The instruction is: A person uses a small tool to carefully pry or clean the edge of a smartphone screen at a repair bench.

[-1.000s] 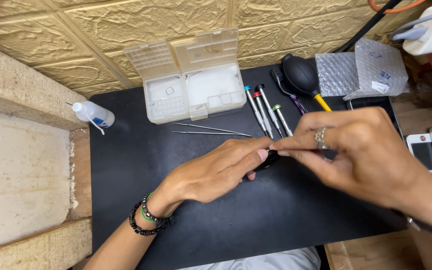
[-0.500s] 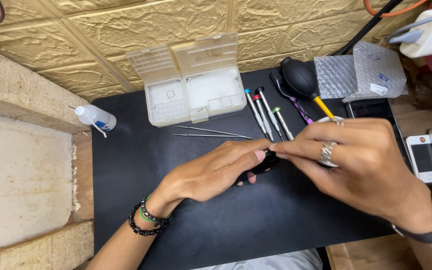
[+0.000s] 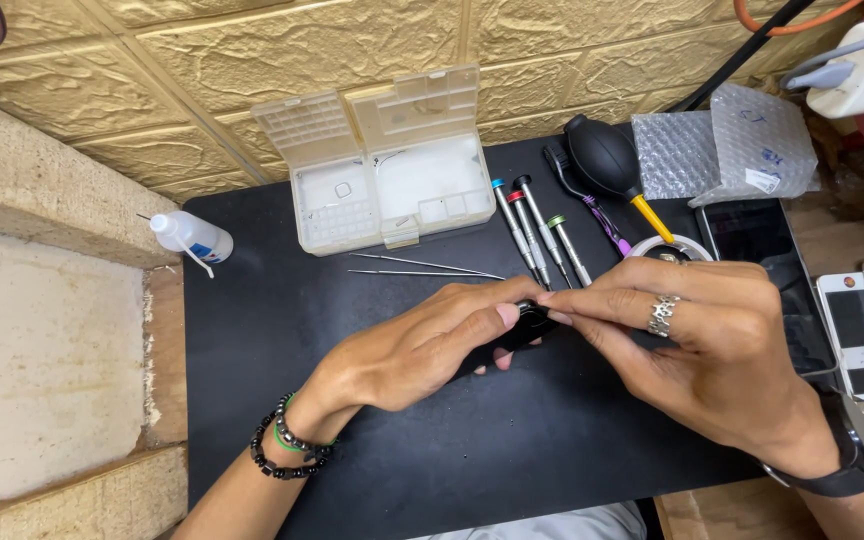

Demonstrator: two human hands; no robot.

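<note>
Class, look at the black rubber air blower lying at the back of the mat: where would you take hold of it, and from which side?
Grip the black air blower round its fat bulb, coming from above and the upper left. The bulb is the widest part and lies clear there, while its yellow nozzle points down-right toward the right hand, with the screwdrivers close beside.

Single head-worn view, looking steeply down, close over black mat point(image 3: 372, 330) (tan textured wall point(image 3: 352, 40) beyond)

Right hand point(image 3: 712, 350) slightly lower, ring more central; left hand point(image 3: 422, 350) marginally nearer
</note>
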